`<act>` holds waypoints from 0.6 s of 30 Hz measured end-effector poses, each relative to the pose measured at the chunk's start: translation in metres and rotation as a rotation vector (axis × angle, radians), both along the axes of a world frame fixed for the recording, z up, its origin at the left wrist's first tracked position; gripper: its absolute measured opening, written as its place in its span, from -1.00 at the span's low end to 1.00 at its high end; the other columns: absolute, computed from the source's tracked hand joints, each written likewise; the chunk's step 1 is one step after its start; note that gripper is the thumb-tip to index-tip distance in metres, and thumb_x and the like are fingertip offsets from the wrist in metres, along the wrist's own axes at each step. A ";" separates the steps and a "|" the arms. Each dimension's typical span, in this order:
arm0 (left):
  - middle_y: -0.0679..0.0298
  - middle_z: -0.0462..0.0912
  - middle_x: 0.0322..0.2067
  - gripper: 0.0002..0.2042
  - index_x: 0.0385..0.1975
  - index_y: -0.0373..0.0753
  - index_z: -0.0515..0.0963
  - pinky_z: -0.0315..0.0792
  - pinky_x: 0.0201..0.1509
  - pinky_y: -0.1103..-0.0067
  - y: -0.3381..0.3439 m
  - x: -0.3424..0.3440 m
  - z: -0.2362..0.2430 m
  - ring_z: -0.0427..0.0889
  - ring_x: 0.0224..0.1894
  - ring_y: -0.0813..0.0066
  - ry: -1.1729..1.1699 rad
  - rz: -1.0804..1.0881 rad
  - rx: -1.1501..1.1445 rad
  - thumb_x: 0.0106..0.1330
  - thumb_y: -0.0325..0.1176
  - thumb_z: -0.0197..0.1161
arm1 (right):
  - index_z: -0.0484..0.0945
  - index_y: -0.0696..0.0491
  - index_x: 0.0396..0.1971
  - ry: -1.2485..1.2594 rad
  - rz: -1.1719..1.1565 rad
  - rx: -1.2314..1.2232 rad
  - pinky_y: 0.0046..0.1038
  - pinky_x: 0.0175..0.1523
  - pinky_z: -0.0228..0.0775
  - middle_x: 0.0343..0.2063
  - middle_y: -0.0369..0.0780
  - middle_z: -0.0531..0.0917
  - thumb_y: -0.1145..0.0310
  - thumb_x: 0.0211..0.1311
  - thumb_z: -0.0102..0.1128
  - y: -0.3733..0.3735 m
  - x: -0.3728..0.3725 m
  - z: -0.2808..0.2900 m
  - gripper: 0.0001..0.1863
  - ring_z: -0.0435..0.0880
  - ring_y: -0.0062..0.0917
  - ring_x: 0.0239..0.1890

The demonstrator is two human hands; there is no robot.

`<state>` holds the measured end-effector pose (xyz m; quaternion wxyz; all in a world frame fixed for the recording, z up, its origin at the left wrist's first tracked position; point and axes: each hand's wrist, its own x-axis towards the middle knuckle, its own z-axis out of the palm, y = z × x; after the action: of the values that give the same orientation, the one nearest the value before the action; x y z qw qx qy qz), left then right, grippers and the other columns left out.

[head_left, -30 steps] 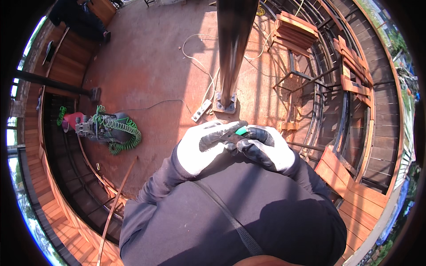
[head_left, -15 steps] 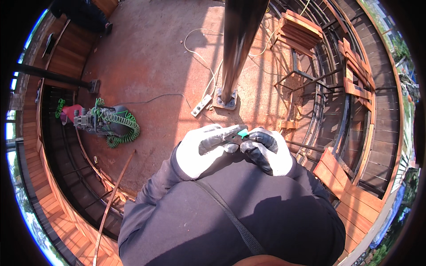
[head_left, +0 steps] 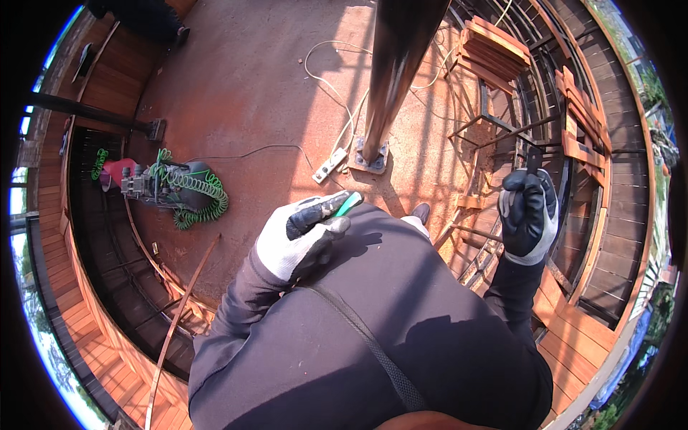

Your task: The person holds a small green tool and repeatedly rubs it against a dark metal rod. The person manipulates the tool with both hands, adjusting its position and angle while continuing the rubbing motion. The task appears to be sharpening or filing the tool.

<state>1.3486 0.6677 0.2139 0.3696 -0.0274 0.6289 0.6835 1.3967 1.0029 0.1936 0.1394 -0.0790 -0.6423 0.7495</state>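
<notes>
Both hands wear white work gloves with dark coated fingers. My left hand (head_left: 304, 233), in front of my chest, pinches a small bright green strip (head_left: 348, 204) between thumb and forefinger; its exact kind is too small to make out. Farther right, my right hand (head_left: 529, 211) is raised away from my body with its fingers closed. A small dark flat piece (head_left: 534, 158) sticks up from the top of that grip, and its lower part is hidden by the fingers.
A dark post (head_left: 390, 79) rises ahead from a metal base plate. Beside it lies a white power strip (head_left: 330, 166) with cords. An air compressor (head_left: 168, 190) with coiled green hose stands left. Wooden slats (head_left: 494, 50) rest at right. Another person (head_left: 143, 20) is at far left.
My hands were together at my chest. My right hand has moved right and up with the dark piece, while my left keeps the green strip and has shifted slightly left.
</notes>
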 end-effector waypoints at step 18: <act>0.05 0.59 -0.04 -0.57 0.19 -0.36 0.40 0.44 0.07 0.48 0.022 0.002 -0.031 0.61 -0.07 0.31 0.361 -0.300 0.266 0.35 -0.37 0.14 | 0.53 0.20 -0.04 -0.397 0.790 -0.295 -0.60 -0.16 0.39 -0.29 -0.26 0.62 0.31 0.36 0.11 -0.085 -0.001 -0.006 -0.70 0.53 -0.68 -0.26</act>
<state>1.3506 0.6894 0.1831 0.3489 0.2371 0.5864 0.6915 1.3957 0.9181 0.1875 -0.2951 0.0109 -0.5240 0.7989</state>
